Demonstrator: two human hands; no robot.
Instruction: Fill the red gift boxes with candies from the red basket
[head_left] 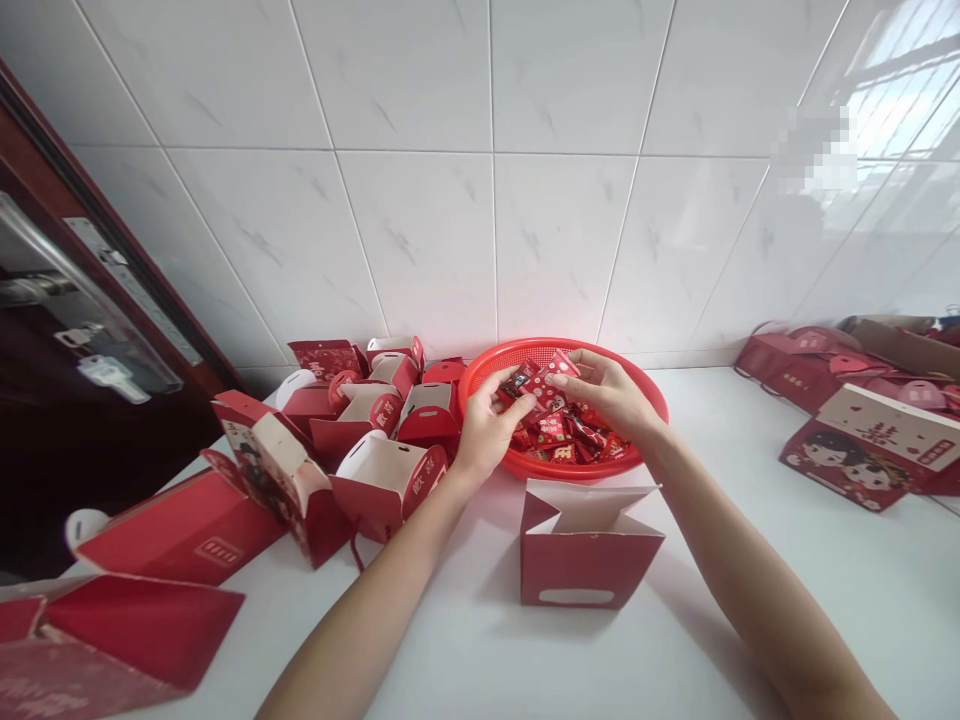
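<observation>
The left hand [480, 425] and right hand [616, 395], as the head view shows, each pinch red packets [546, 384] between thumb and fingers, held above the red basket [655, 388] and its heap of similar packets. From the right hand, the open red box [589, 565] stands upright on the surface [480, 645] at about six o'clock, from the left at about five, with its mouth running nine to three between the forearms; neither hand is clearly nearer.
</observation>
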